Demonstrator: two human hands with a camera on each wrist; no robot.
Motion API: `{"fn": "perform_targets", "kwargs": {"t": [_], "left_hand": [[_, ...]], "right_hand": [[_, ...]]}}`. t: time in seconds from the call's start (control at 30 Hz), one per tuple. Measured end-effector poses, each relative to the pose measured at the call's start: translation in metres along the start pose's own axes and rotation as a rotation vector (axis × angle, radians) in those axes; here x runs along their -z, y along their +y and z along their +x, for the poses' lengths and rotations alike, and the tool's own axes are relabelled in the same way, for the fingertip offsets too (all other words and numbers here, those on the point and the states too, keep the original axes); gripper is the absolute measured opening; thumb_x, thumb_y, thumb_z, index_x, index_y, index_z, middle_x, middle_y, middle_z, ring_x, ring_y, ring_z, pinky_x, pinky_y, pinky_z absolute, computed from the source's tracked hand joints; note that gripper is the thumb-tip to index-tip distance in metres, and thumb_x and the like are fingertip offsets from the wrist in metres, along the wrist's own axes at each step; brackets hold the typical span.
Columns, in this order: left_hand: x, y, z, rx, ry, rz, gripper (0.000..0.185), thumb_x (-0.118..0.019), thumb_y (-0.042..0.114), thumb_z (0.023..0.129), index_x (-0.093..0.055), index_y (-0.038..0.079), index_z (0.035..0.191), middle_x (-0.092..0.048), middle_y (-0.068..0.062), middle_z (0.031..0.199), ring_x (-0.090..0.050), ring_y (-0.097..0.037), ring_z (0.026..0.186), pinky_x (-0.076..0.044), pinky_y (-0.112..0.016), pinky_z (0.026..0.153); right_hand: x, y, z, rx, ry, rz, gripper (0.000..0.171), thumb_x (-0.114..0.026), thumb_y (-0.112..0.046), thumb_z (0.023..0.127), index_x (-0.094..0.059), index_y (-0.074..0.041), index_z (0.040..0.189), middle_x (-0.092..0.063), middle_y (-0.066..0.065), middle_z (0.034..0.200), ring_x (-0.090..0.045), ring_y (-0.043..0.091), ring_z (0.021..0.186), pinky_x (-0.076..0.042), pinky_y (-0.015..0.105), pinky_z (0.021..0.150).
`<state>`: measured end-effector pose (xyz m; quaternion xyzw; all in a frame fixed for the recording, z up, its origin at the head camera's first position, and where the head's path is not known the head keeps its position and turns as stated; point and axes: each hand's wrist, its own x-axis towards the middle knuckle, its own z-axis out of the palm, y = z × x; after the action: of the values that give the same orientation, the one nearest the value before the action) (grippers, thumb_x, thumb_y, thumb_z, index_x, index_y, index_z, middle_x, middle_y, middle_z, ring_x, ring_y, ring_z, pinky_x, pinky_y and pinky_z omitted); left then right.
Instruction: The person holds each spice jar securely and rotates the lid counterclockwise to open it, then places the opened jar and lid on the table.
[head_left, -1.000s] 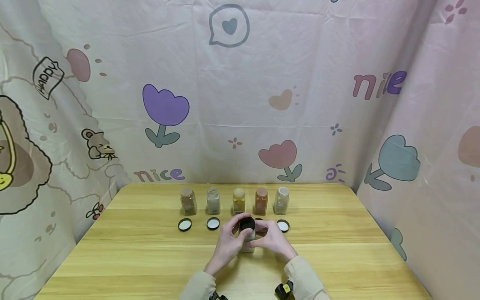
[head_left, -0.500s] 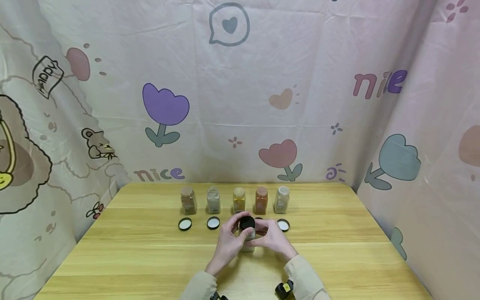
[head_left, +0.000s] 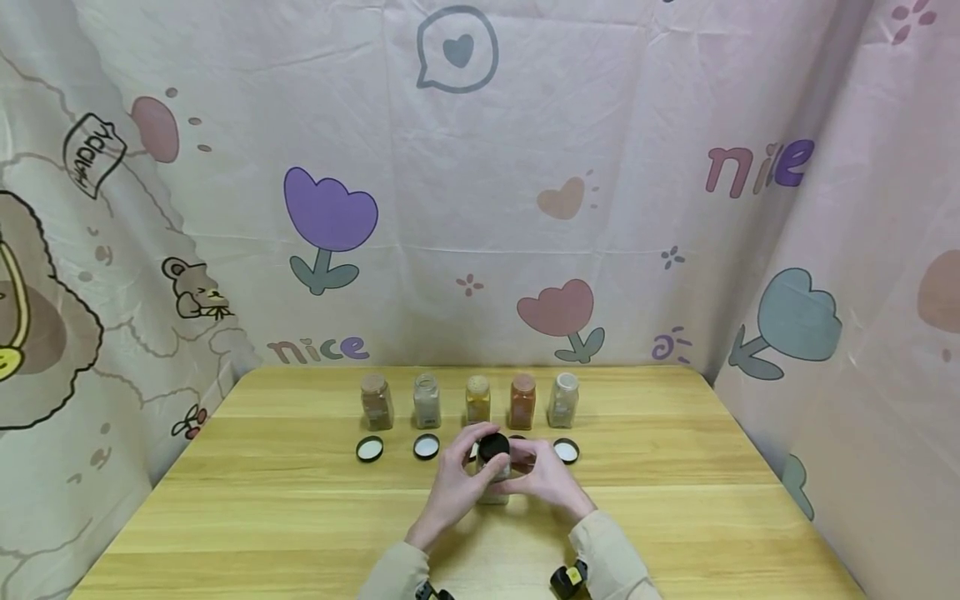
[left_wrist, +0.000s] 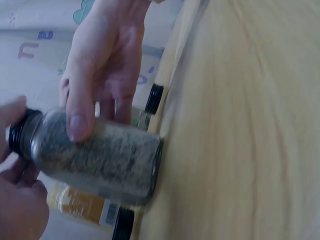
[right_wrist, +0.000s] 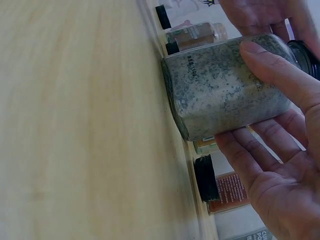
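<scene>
A clear spice jar (head_left: 493,498) filled with grey-green flakes stands upright on the table in front of the person, a black lid (head_left: 494,447) on its top. The left hand (head_left: 461,477) grips the lid, fingers curled around it from the left. From the right, the right hand (head_left: 549,473) holds the jar's body. In the left wrist view, its thumb (left_wrist: 80,112) presses on the glass, and the left fingers pinch the lid (left_wrist: 22,132). The right wrist view shows the jar (right_wrist: 225,87) close up, the right fingers (right_wrist: 250,150) supporting its side.
Behind the hands stand lidless jars in a row: brown (head_left: 377,403), pale grey (head_left: 427,403), yellow (head_left: 477,402), orange-red (head_left: 522,403) and whitish (head_left: 563,402). Black lids lie upturned before them, including a left lid (head_left: 370,449) and a right lid (head_left: 567,452). A patterned curtain (head_left: 465,208) surrounds the table.
The left hand and the jar have shifted very slightly left. A little more of the lids behind the hands shows. Both hands keep their hold.
</scene>
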<state>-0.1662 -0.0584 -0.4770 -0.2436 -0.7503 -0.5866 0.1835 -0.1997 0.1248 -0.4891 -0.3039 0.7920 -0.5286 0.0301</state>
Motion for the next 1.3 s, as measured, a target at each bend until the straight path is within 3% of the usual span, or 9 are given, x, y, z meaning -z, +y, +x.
{"fn": "perform_targets", "kwargs": {"t": [0.17, 0.33, 0.63, 0.77, 1.03, 1.17, 1.3], "left_hand": [[0.012, -0.003, 0.001, 0.002, -0.141, -0.098, 0.037, -0.062, 0.010, 0.099, -0.060, 0.005, 0.136, -0.059, -0.020, 0.142, -0.055, -0.013, 0.132, -0.048, -0.021, 0.109], [0.019, -0.004, 0.003, -0.001, -0.207, -0.151, 0.038, -0.058, 0.008, 0.101, -0.057, -0.002, 0.137, -0.056, -0.024, 0.143, -0.053, -0.012, 0.134, -0.045, -0.023, 0.112], [0.019, -0.006, 0.005, -0.037, -0.213, -0.172, 0.037, -0.059, 0.005, 0.100, -0.058, -0.004, 0.136, -0.057, -0.029, 0.138, -0.056, -0.011, 0.130, -0.048, -0.022, 0.109], [0.019, -0.006, 0.004, -0.014, -0.195, -0.145, 0.036, -0.062, 0.009, 0.100, -0.061, 0.001, 0.134, -0.059, -0.023, 0.137, -0.058, -0.013, 0.127, -0.049, -0.020, 0.108], [0.018, -0.005, 0.003, -0.006, -0.153, -0.054, 0.033, -0.066, 0.014, 0.098, -0.065, 0.009, 0.131, -0.062, -0.013, 0.133, -0.060, -0.021, 0.123, -0.053, -0.030, 0.107], [0.020, -0.006, 0.002, -0.004, -0.173, -0.093, 0.034, -0.063, 0.011, 0.099, -0.063, 0.006, 0.133, -0.058, -0.018, 0.142, -0.057, -0.024, 0.132, -0.046, -0.025, 0.113], [0.021, -0.005, 0.003, -0.019, -0.213, -0.130, 0.035, -0.058, 0.007, 0.101, -0.060, 0.003, 0.135, -0.052, -0.023, 0.148, -0.049, -0.016, 0.141, -0.042, -0.023, 0.115]], "right_hand": [[0.001, 0.000, 0.000, -0.009, -0.006, -0.017, 0.053, -0.088, -0.018, 0.076, -0.069, -0.008, 0.125, -0.074, 0.011, 0.120, -0.070, 0.003, 0.100, -0.058, 0.019, 0.089], [0.002, 0.000, 0.000, -0.014, -0.011, -0.010, 0.057, -0.088, -0.020, 0.076, -0.068, -0.009, 0.127, -0.073, 0.010, 0.124, -0.071, 0.008, 0.107, -0.057, 0.020, 0.094], [0.002, -0.001, -0.002, -0.024, -0.018, -0.017, 0.057, -0.088, -0.022, 0.077, -0.067, -0.008, 0.129, -0.072, 0.011, 0.124, -0.071, 0.013, 0.109, -0.056, 0.021, 0.095], [0.002, 0.000, -0.002, -0.027, -0.017, -0.016, 0.058, -0.088, -0.022, 0.077, -0.067, -0.009, 0.130, -0.072, 0.011, 0.124, -0.071, 0.014, 0.110, -0.056, 0.021, 0.095], [0.001, 0.002, -0.001, -0.010, -0.015, -0.020, 0.057, -0.088, -0.022, 0.077, -0.068, -0.009, 0.128, -0.074, 0.011, 0.121, -0.071, 0.012, 0.107, -0.057, 0.021, 0.093], [0.002, 0.000, -0.001, -0.021, -0.015, -0.018, 0.057, -0.088, -0.023, 0.077, -0.068, -0.010, 0.128, -0.073, 0.010, 0.122, -0.070, 0.012, 0.109, -0.056, 0.021, 0.095], [0.002, -0.002, -0.001, -0.028, -0.018, -0.009, 0.058, -0.088, -0.022, 0.077, -0.067, -0.008, 0.129, -0.072, 0.011, 0.125, -0.070, 0.011, 0.111, -0.055, 0.021, 0.097]]}}
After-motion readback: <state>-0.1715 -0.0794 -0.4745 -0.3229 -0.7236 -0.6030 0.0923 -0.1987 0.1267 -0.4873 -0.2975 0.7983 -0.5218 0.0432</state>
